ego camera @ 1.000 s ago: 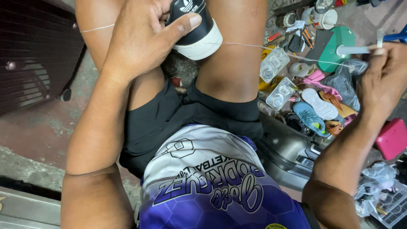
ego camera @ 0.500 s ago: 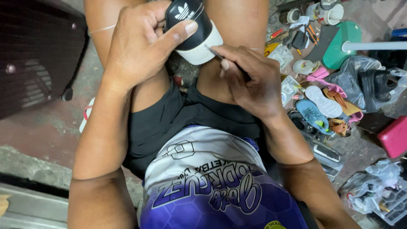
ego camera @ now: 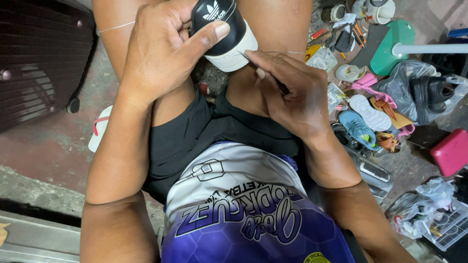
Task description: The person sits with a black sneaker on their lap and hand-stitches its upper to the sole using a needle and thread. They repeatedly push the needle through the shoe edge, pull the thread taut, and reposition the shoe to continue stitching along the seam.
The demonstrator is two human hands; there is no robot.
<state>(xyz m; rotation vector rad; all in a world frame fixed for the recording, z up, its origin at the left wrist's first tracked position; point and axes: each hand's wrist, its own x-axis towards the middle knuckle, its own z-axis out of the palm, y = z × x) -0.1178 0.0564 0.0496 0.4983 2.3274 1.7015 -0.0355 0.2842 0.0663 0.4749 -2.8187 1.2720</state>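
We look down on a seated person's lap. Our left hand (ego camera: 161, 53) has its grip clamped on the heel of a black shoe with a white sole (ego camera: 225, 30), thumb pressed across the black upper, the shoe held between the knees. Our right hand (ego camera: 292, 92) has its grip pinched together on a thin metal needle (ego camera: 246, 56), whose tip touches the white sole edge. A pale thread (ego camera: 287, 51) runs taut from that point over the right thigh; a second length crosses the left thigh near the top left.

Risks, as we judge them: the needle point sits close to the left thumb, so a slip off the hard sole could prick it. The taut thread could snag on the knee or snap if pulled at an angle. The shoe is braced only by one hand and could twist.

Counts: one shoe in hand, one needle, two visible thread runs. On the floor to the right: one blue insole (ego camera: 358, 127), one white insole (ego camera: 370, 112), one pink box (ego camera: 451, 151), one green stand (ego camera: 397, 46), one pair of black sandals in a clear bag (ego camera: 429, 92).
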